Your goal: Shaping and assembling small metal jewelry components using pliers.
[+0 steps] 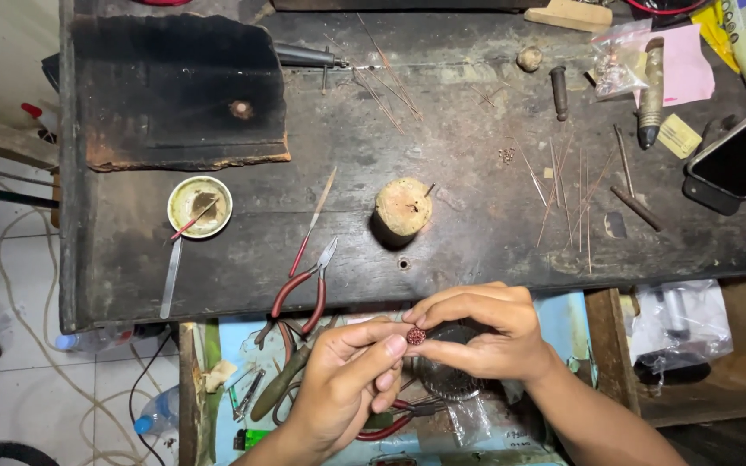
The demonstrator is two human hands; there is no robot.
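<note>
left hand point(351, 380): my fingers curl in, thumb and forefinger pinching the small red bead point(415, 336) from its left side.
right hand point(477, 332): my fingertips close on the same bead from the right, the hand arched over it; both hands meet at the bead.
bead: round, dark red with a dotted face, held in the air just below the front edge of the workbench point(477, 216), above an open drawer point(226, 345) of tools.
under my hands: a dark round metal piece point(446, 380), partly hidden by my right hand; i cannot tell what it is.
pliers point(304, 289): red-handled, lying over the bench edge just left of my left hand, jaws pointing up and right.
wooden stump point(401, 210): a short pale block standing upright mid-bench, well above my hands, with a pin stuck in its top.
wires point(572, 194): thin copper lengths scattered on the right of the bench.
dish point(199, 206): a small round tin at left, a red-handled brush resting in it.
phone point(740, 160): dark screen, propped at the far right edge.
</note>
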